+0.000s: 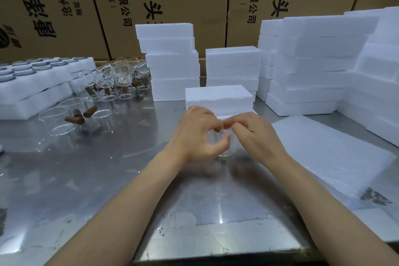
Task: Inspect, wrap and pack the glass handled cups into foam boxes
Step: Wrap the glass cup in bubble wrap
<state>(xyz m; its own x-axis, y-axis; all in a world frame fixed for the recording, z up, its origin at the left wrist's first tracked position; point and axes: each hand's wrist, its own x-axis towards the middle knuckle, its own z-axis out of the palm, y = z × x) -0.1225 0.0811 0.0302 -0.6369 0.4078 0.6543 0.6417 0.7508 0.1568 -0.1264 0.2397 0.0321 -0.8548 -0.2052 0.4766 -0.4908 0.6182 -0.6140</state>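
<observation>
Scanning from the left: loose glass cups point(64, 119) with brown handles lie and stand crowded on the bench point(97, 179), near a foam tray point(32, 93) of more glasses.
Risk at left: a careless reach into that cluster could knock cups together or roll one toward the bench edge.
Left hand point(195, 134): fingers curled round the near side of the held cup point(219, 139), thumb bent in toward the rim; it grips the glass just above the bench.
Held cup: clear, between both hands at bench centre, in front of a closed foam box point(218, 97); I cannot tell whether wrap covers it.
Risk at centre: smooth glass could slip from a fingertip grip and strike the metal.
Right hand point(257, 136): fingertips pinching at the cup's top edge, meeting the left fingertips.
Right side: wrapping sheets point(323, 153) lie flat beside stacked foam boxes point(313, 67); a forearm sweep might drag sheets off.
</observation>
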